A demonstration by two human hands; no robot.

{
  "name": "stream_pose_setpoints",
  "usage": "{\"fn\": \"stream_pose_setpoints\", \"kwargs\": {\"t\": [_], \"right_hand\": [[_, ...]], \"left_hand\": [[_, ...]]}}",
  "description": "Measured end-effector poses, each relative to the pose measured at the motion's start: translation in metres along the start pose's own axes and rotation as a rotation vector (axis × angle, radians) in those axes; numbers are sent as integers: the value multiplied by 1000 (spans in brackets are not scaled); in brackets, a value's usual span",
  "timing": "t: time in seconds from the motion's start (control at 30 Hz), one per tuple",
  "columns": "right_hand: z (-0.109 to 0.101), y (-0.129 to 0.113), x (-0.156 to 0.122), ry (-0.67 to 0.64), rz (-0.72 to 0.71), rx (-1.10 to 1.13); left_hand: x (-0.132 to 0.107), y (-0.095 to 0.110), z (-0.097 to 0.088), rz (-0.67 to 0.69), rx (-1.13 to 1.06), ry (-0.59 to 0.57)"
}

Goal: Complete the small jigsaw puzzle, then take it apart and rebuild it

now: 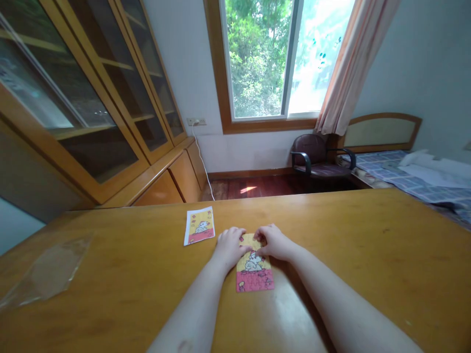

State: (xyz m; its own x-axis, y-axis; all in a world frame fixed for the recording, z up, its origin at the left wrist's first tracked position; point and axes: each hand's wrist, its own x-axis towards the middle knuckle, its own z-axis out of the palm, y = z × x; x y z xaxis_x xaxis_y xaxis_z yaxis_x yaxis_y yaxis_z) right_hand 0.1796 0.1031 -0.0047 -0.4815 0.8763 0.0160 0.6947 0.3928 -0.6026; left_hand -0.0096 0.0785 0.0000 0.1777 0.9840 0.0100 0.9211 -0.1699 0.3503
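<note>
A small jigsaw puzzle [254, 274] with a white cartoon animal on yellow above a red band lies flat on the wooden table [349, 245]. My left hand [230, 245] rests on its upper left corner, fingers curled down onto the pieces. My right hand [274, 242] presses on its upper right edge, fingertips pinched at the top row. The top of the puzzle is hidden under both hands. A printed card [199, 225] showing the same picture lies to the left of my left hand, apart from it.
A clear plastic bag [47, 269] lies near the table's left edge. Glass-door wooden cabinets [91, 113] line the left wall. Beyond the table stand a dark armchair [316, 159], a bed [412, 171] and a window [272, 59].
</note>
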Motion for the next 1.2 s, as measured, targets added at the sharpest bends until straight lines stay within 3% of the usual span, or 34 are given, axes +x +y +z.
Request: {"fn": "stream_pose_setpoints", "kwargs": {"t": [0.2, 0.37, 0.53, 0.67, 0.8, 1.07, 1.2], "right_hand": [[2, -4, -1, 84, 71, -190], [-2, -7, -2, -1, 121, -184], [-5, -6, -1, -47, 56, -141], [-3, -1, 1, 8, 4, -13], [3, 5, 3, 65, 47, 148], [7, 7, 5, 234, 90, 417], [6, 10, 7, 359, 119, 538]], "left_hand": [[-1, 3, -1, -47, 36, -16], [-3, 3, -5, -65, -35, -43], [-2, 1, -4, -13, -59, -47], [0, 1, 2, 39, -119, 1], [1, 2, 5, 63, -201, 32], [3, 0, 7, 7, -492, 135], [2, -1, 11, -14, -576, 111]]}}
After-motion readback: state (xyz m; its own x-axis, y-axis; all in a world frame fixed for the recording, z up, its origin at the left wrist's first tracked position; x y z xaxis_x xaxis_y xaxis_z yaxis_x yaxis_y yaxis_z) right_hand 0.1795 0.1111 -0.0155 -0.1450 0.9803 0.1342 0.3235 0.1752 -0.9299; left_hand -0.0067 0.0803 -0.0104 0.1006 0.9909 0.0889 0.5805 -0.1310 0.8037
